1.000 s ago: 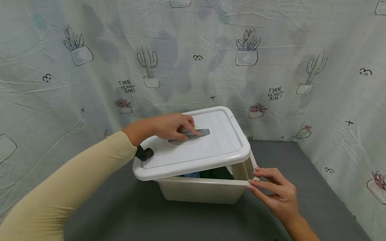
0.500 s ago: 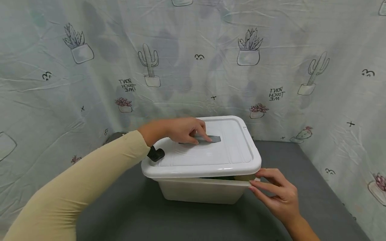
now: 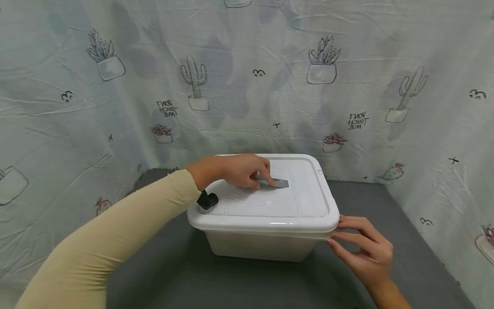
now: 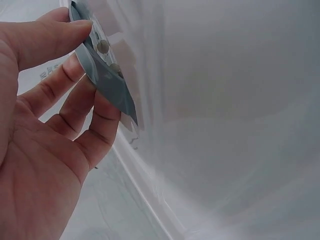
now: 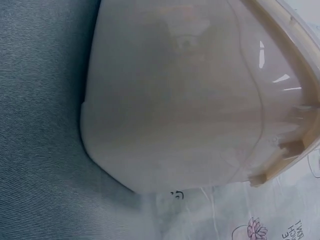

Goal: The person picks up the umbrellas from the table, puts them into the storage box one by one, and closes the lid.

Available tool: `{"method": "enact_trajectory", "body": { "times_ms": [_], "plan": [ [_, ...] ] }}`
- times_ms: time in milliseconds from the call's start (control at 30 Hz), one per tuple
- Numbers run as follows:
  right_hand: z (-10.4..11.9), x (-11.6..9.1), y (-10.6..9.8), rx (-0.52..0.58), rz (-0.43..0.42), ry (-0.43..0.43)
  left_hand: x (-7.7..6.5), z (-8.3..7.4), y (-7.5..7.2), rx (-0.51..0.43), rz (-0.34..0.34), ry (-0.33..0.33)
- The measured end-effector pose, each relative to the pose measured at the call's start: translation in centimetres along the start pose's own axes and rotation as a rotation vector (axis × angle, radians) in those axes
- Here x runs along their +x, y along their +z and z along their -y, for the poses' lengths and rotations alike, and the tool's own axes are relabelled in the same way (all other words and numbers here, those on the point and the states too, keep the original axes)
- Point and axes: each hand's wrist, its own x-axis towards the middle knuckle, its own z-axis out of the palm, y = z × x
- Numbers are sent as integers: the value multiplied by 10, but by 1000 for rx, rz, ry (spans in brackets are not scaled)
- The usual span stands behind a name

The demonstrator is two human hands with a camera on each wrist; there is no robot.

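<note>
A white plastic lid lies over a beige-white storage box in the head view. My left hand grips the flat grey handle in the middle of the lid. In the left wrist view, the thumb presses one side of that handle and the fingers hold the other. At the near right corner of the box, my right hand holds the rim with fingertips and thumb just under the lid's edge. Only the box's outer wall shows in the right wrist view. The box's contents are hidden.
The box stands on a dark grey table surface. A black clip is at the lid's left side, by the left wrist. Behind and at both sides hangs a pale curtain printed with potted cacti.
The left hand has brought the tilted lid down and to the right, covering the opening where dark and blue contents showed. The right hand stays at the corner, shifting slightly right in view.
</note>
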Motion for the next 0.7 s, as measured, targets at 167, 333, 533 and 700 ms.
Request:
{"method": "enact_trajectory", "body": {
  "times_ms": [167,333,533,700],
  "plan": [
    [1,6,-2,-28,-53,3,3,-1,3,7,17,-1],
    [4,9,-1,-52,89,71,5,-1,7,1,23,2],
    [5,8,2,-57,152,93,9,2,12,0,31,7],
    [3,6,3,-9,169,92,11,2,14,16,38,12]
  ]
}}
